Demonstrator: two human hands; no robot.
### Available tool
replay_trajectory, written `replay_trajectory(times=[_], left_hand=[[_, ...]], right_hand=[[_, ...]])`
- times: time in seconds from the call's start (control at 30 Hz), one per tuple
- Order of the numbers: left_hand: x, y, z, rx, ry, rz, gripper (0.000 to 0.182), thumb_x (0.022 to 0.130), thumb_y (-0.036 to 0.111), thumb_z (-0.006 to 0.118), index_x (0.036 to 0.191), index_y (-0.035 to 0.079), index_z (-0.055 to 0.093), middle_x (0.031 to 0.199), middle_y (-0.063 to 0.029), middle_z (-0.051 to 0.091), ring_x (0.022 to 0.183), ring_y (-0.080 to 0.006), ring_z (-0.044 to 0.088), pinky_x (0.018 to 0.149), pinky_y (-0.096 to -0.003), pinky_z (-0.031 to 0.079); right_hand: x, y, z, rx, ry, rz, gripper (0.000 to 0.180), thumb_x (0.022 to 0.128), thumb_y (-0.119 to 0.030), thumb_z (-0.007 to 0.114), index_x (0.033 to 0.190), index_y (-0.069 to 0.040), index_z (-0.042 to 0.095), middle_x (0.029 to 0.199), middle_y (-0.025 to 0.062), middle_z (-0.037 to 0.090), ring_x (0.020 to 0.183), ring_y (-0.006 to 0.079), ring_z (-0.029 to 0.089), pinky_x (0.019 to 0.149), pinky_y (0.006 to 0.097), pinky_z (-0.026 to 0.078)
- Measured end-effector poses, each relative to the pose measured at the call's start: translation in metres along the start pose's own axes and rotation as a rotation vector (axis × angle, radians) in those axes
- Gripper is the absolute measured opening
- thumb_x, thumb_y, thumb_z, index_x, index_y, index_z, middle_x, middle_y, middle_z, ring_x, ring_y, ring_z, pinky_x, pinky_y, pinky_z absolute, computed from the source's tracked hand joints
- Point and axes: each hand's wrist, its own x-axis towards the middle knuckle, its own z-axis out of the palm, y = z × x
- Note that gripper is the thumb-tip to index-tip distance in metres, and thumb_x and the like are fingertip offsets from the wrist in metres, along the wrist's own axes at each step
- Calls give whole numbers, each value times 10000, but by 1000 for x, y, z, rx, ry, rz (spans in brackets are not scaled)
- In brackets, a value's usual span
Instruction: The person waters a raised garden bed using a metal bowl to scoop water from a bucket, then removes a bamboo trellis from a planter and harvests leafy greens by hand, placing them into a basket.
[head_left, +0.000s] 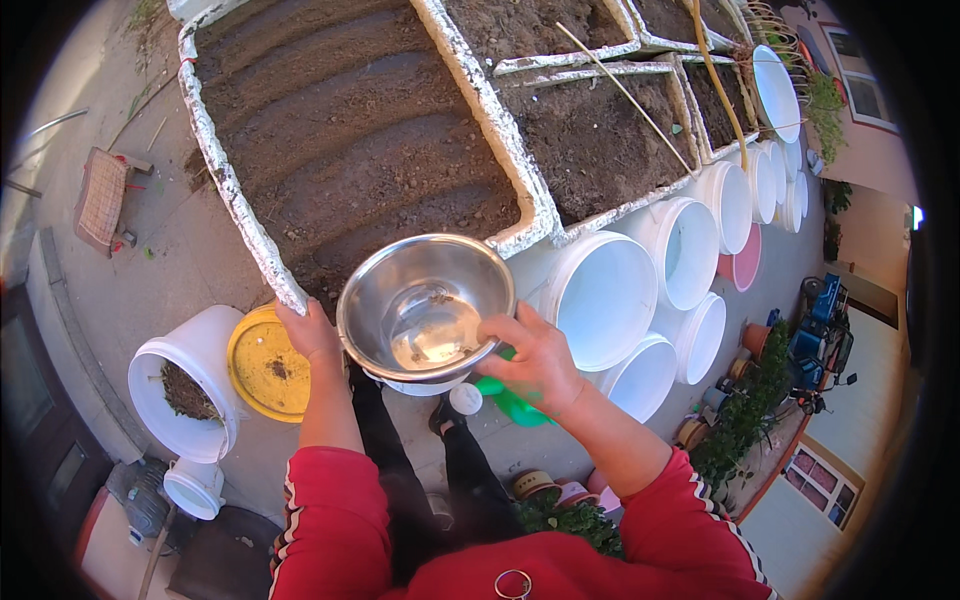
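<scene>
My right hand (536, 358) grips the rim of a stainless steel bowl (405, 277), thumb towards its inside. A little water and some bits of dirt lie at the bottom of the bowl. My left hand (309, 330) rests on the near corner of a white foam planter box (225, 172), its fingers over the edge. Dark, wet-looking soil (360, 127) fills that box, drawn into several parallel furrows. Under the bowl, a white container is mostly hidden. Part of a green plastic object (517, 405) shows below my right hand.
White plastic buckets (604, 300) stand in rows on the right. More soil-filled foam boxes (592, 135) lie beyond, crossed by a thin stick (630, 101). Left are a yellow lid (262, 364), a white bucket holding soil (184, 397) and a small stool (105, 199). Potted plants (739, 405) line the right.
</scene>
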Motion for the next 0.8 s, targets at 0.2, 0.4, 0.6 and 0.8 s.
replay_trajectory(times=[0.2,0.4,0.6,0.8], left_hand=[[-3,-11,-1,-1156,-414,-462,529,894,166,611,1373,47,421,1184,-165,585,1057,-309,584,926,-418,470],[3,-3,1,3,19,57,559,877,150,624,1373,-7,418,1256,-239,573,1138,-378,565,989,-409,419],[-6,8,-2,-37,1,40,546,886,98,603,1380,4,391,1230,-222,580,1111,-345,576,976,-394,425],[-4,6,-1,-54,18,29,542,883,92,616,1367,-3,391,1220,-235,582,1123,-356,576,981,-403,426]], right_hand=[[-2,7,21,-98,122,-241,349,693,-248,809,997,-191,649,1255,197,523,1049,381,609,798,413,545],[-52,41,-10,4,241,-106,346,641,-161,824,951,-131,675,1131,167,587,988,366,623,803,416,531],[-122,71,-38,28,388,157,334,624,-8,784,917,-82,643,1005,135,589,889,308,622,739,367,508],[-158,97,-31,127,570,440,323,645,55,736,924,-40,605,887,73,558,824,208,558,760,303,460]])
